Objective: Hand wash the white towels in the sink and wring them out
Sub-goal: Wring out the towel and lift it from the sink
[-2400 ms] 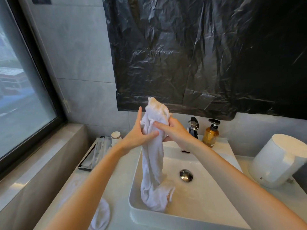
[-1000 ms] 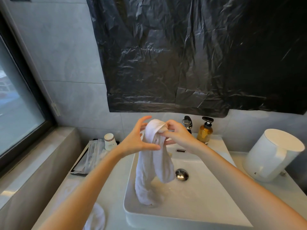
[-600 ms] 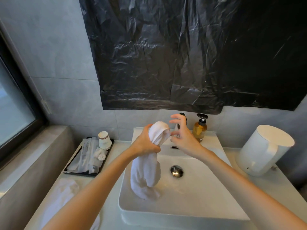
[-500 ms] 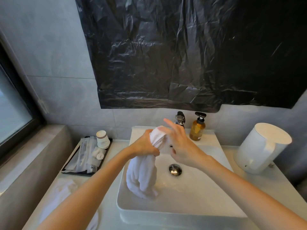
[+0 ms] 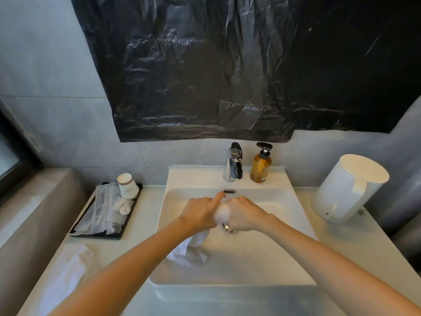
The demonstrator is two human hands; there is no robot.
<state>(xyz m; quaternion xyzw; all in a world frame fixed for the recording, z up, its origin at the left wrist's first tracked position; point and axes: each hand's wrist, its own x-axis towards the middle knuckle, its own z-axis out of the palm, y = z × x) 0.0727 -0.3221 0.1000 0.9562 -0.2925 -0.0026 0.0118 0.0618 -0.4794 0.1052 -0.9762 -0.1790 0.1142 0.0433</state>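
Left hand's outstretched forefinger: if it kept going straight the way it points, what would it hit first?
Probably the small chrome overflow slot in the white sink's back wall, just past the left hand's fingertip; depth is hard to judge.

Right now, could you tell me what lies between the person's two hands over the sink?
In the head view, the bunched top of the white towel lies between the left hand and right hand; its tail trails into the sink.
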